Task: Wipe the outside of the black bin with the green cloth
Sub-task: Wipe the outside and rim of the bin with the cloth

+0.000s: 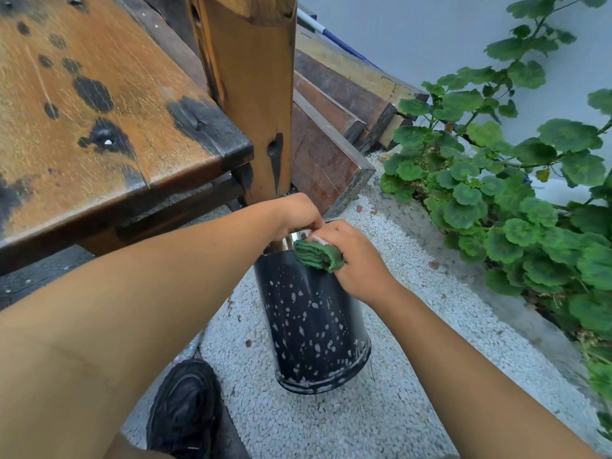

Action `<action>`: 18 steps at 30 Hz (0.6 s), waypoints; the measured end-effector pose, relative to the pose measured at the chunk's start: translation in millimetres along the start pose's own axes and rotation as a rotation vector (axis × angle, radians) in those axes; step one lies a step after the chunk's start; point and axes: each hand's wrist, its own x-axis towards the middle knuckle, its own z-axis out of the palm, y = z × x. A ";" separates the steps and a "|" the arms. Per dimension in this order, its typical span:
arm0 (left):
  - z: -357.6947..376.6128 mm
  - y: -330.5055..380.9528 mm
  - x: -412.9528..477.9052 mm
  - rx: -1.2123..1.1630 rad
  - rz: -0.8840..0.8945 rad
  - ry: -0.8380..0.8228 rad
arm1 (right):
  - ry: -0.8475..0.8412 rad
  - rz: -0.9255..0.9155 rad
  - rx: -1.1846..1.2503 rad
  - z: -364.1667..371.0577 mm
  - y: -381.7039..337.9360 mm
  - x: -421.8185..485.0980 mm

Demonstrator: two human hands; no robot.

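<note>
The black bin [314, 329] stands on pale gravel, its side spattered with whitish specks and its rim a shiny metal band. My left hand [294, 215] grips the far side of that rim from above. My right hand [357, 260] holds the folded green cloth [318, 255] and presses it against the top of the bin's outer wall, just below the rim. The far side of the bin is hidden.
A weathered wooden table [99, 127] with a thick post [255, 104] stands right behind the bin. Stacked planks [334, 127] lie along the white wall. A leafy green plant [516, 200] fills the right. My black shoe [185, 405] rests near the bin's base.
</note>
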 end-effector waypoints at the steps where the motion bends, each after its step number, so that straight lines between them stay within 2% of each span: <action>1: -0.6 -1.6 0.3 0.005 0.004 0.012 | -0.017 0.003 -0.009 2.3 1.0 -2.7; 5: -2.3 -0.6 2.6 0.049 0.025 0.032 | -0.062 -0.010 -0.055 17.3 5.7 -32.1; 11: -5.2 10.8 3.7 0.315 0.038 0.052 | -0.108 0.005 -0.041 38.7 16.6 -86.9; 18: -3.2 15.7 8.8 0.408 0.063 0.076 | -0.203 0.073 -0.022 49.2 26.7 -128.7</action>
